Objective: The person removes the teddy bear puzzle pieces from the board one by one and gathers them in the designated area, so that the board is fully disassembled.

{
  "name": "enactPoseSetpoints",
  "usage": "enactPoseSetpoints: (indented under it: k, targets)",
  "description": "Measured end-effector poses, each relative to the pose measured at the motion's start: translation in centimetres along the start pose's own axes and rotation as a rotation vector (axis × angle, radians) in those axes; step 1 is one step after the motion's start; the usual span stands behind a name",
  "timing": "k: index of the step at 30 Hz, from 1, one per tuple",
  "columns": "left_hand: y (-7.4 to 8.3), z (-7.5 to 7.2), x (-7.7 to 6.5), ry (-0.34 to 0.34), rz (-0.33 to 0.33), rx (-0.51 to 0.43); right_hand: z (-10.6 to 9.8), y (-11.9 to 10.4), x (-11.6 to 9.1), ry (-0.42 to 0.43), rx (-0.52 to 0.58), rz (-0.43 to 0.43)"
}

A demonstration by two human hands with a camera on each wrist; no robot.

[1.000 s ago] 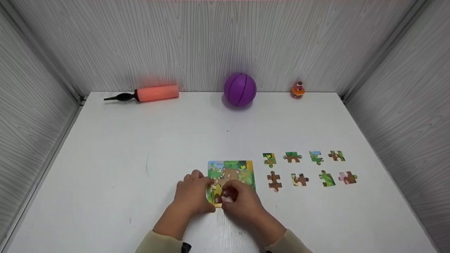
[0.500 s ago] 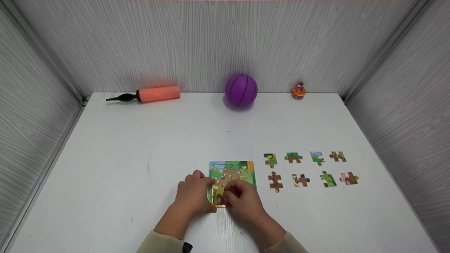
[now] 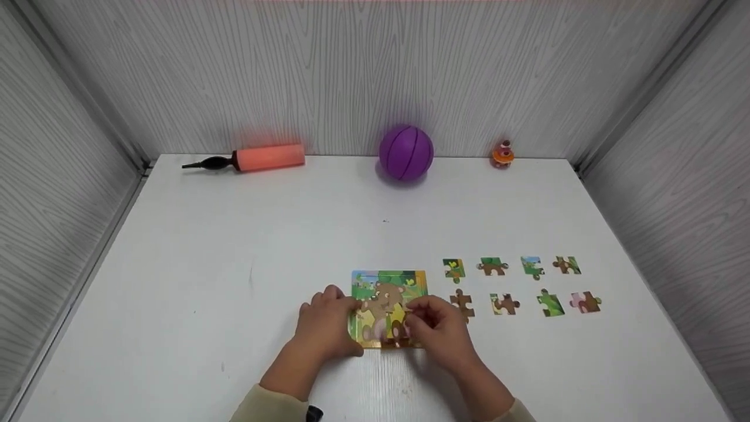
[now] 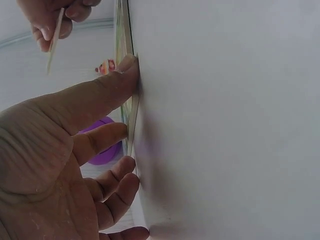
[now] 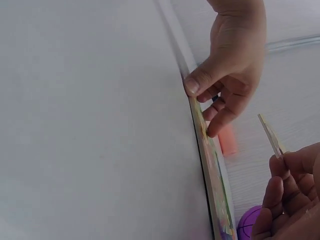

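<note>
A small square jigsaw puzzle board point(image 3: 366, 275) with a bear picture lies on the white table near its front. My left hand point(image 3: 325, 322) holds the board's left side, with the thumb at the near corner and the index finger farther along the edge. My right hand point(image 3: 442, 334) pinches a yellow and brown puzzle piece point(image 3: 396, 322) between thumb and index finger. In the right wrist view this piece point(image 5: 270, 135) is tilted and raised clear of the board. The right hand covers the board's lower right part in the head view.
Right of the board lie several loose puzzle pieces point(image 3: 504, 304) in two rows. Along the back wall are an orange hand pump point(image 3: 269, 158) with a black nozzle, a purple ball point(image 3: 406, 153) and a small orange figurine point(image 3: 503, 155).
My right hand has moved right and lifted, bringing the pinched piece up off the board's lower part. The left hand stays at the board's edge.
</note>
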State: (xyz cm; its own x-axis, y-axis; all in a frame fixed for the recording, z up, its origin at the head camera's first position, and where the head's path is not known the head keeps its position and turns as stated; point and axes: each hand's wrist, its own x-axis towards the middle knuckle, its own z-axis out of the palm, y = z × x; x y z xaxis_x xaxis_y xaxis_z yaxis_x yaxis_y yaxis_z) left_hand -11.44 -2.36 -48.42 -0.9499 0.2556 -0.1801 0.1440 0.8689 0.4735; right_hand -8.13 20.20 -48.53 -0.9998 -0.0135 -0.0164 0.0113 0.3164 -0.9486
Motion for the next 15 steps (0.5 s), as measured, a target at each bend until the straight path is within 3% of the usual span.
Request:
enactPoseSetpoints:
  k: [15]
  targets:
    - [0.0,-0.1,-0.1,0.013,0.011,-0.007,-5.5,-0.1,-1.5,0.121,0.013,0.024]
